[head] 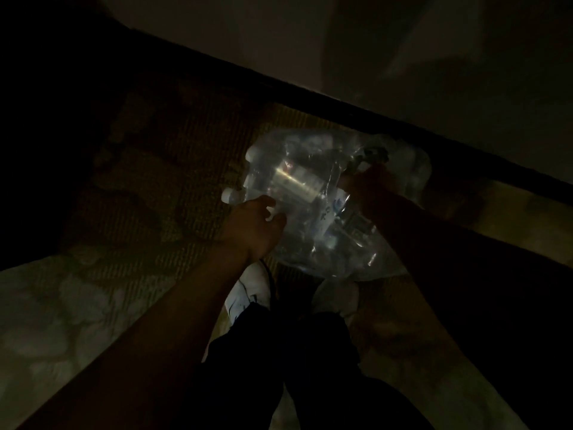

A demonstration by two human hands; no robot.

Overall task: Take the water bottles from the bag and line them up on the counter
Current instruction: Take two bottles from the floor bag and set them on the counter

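1. It's dim down here; the clear plastic bag [322, 212] of water bottles [297, 181] sits on the patterned rug [155, 181], just ahead of my white shoes [248, 293].
2. My left hand [254, 228] curls closed on the bag's near-left edge, beside a white cap [231, 195].
3. My right hand [369, 184] pinches the bag's top right, fingers bunched in plastic.

Bare rug [148, 193] lies left of the bag [313, 212]; dark ledge [403, 119] hems its far side.
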